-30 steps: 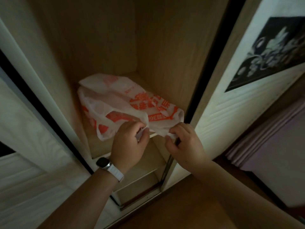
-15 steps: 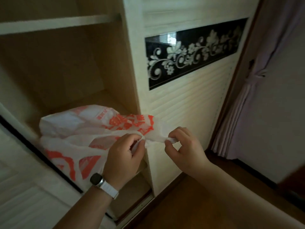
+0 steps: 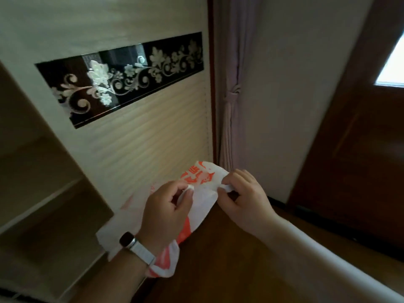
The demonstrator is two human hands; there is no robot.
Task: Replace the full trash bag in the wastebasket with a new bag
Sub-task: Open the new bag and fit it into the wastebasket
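Observation:
A white plastic bag with orange print (image 3: 202, 197) hangs in the air in front of the wardrobe, held by both hands. My left hand (image 3: 166, 213), with a watch on its wrist, pinches one of the bag's handles between thumb and fingers. My right hand (image 3: 242, 195) pinches the other handle a little to the right. The bag droops below and behind my left wrist. No wastebasket is in view.
An open wardrobe with bare wooden shelves (image 3: 41, 202) is at the left. Its sliding door (image 3: 140, 132) with a black floral band stands straight ahead. A tied pink curtain (image 3: 231, 95) hangs beside it. A dark wooden door (image 3: 360, 136) is at the right, over a brown wood floor (image 3: 229, 270).
Both hands have pulled the bag off the wardrobe shelf and carried it to the right. The view has swung right, from the shelf to the sliding door and the wooden door.

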